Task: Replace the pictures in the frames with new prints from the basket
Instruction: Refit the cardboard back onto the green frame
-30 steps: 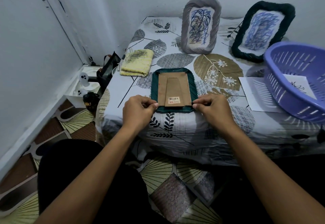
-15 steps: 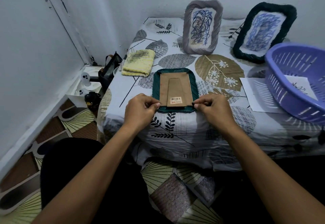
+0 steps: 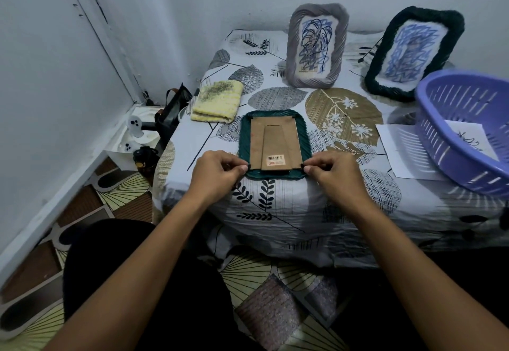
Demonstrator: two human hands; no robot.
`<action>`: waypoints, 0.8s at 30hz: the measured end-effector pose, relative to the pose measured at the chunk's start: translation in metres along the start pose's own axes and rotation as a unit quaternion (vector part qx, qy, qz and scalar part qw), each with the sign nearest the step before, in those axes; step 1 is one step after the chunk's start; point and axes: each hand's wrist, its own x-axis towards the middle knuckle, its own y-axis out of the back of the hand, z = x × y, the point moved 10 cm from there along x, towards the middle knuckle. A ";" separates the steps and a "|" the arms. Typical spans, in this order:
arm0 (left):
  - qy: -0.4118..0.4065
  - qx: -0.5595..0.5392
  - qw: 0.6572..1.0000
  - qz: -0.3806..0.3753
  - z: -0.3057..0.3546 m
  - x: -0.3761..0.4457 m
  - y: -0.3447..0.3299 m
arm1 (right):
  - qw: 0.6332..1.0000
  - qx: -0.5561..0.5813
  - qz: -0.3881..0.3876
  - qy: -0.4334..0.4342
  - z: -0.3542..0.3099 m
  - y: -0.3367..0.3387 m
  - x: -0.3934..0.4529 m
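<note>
A green frame [image 3: 275, 176] lies face down near the table's front edge, its brown cardboard back [image 3: 275, 141] with a barcode sticker facing up. My left hand [image 3: 217, 173] pinches the frame's near left corner and my right hand [image 3: 333, 170] pinches its near right corner. A grey frame [image 3: 316, 45] and a dark green frame [image 3: 413, 53] stand upright at the back, each with a blue scribbled picture. At the right stands a purple basket [image 3: 454, 158] with a white print [image 3: 468, 138] inside.
A white sheet [image 3: 396, 149] lies flat, partly under the basket. A folded yellow cloth [image 3: 217, 100] lies at the left of the leaf-patterned tablecloth [image 3: 344, 114]. A dark bag [image 3: 172, 111] and white objects sit on the floor by the left wall.
Both hands stay at the frame's near corners with only small finger shifts. The view has tilted slightly.
</note>
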 end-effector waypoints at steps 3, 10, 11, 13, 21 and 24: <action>-0.002 0.004 1.000 0.000 0.001 0.001 -0.001 | 1.000 -0.003 -0.001 -0.002 0.001 0.000 0.000; -0.023 0.013 1.000 0.009 0.004 -0.003 0.000 | 1.000 -0.020 -0.015 -0.007 0.000 -0.003 0.002; -0.029 0.017 0.999 0.007 0.005 -0.002 -0.001 | 1.000 -0.025 -0.015 -0.006 -0.001 -0.003 0.002; -0.032 0.031 0.999 0.000 0.007 -0.001 -0.002 | 0.999 -0.035 -0.013 -0.002 -0.001 -0.003 0.002; -0.038 0.074 0.996 -0.039 0.009 0.006 -0.007 | 0.998 -0.050 -0.025 0.004 -0.003 -0.004 0.002; -0.033 0.065 0.996 -0.058 0.011 0.011 -0.006 | 0.999 -0.032 -0.041 -0.013 -0.001 -0.004 0.005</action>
